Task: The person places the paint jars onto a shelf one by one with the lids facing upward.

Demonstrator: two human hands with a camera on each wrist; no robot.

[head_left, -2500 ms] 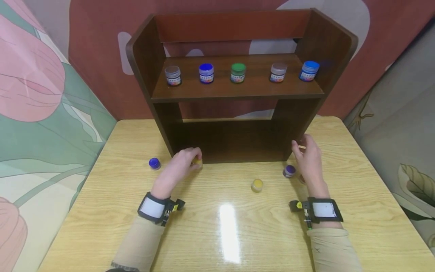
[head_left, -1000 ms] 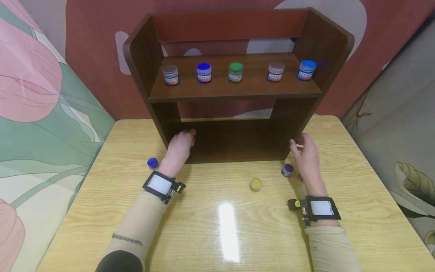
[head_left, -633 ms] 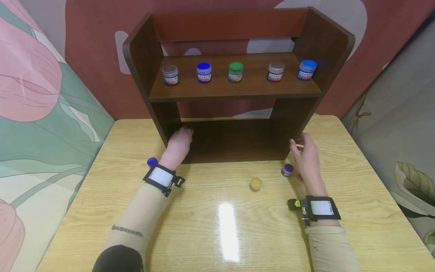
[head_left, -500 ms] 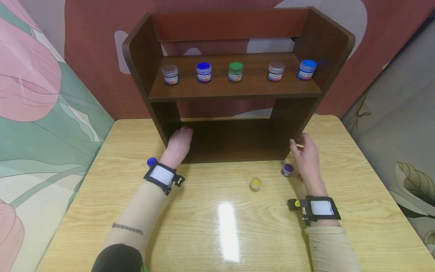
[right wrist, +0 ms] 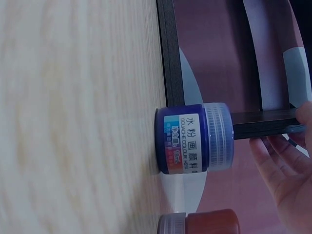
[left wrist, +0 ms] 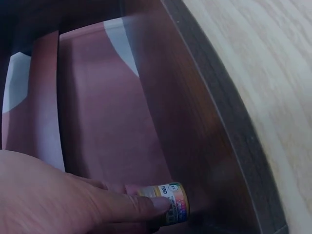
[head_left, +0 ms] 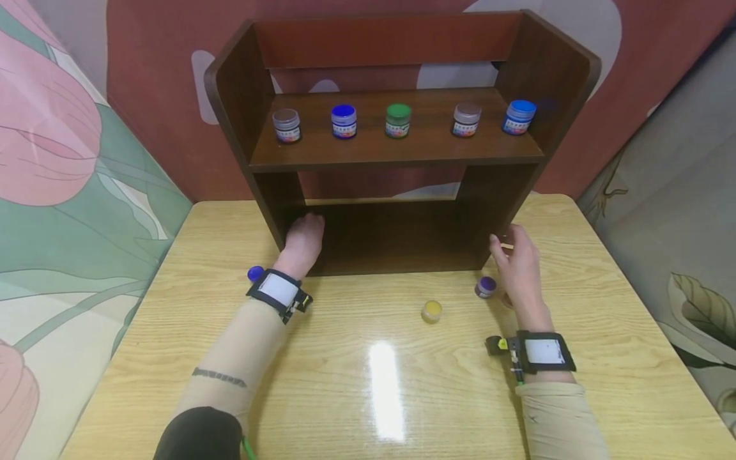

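My left hand [head_left: 305, 237] reaches into the lower left corner of the dark brown wooden shelf [head_left: 397, 151]. Between thumb and fingers it holds a small paint jar [left wrist: 178, 203], with a yellowish band and printed label, close to the shelf's side panel. The hand itself hides this jar in the head view. Over at the right side of the shelf, my right hand [head_left: 522, 265] grips the side panel's front edge, thumb on one face and fingers on the other. Just in front of it stand a purple gouache jar [right wrist: 183, 140] and an orange-brown jar [right wrist: 214, 222], its ribbed cap toward the table.
On the upper board stand several paint jars, among them a green-lidded jar [head_left: 398, 121] and a light-blue jar [head_left: 519, 117]. A yellow jar [head_left: 432, 312] is on the wooden table [head_left: 345, 383] in front; a blue-lidded jar [head_left: 255, 273] sits beside my left wrist.
My left hand has carried the yellowish jar from the shelf's front edge inward to the lower left corner. The right hand has stayed at the right panel.
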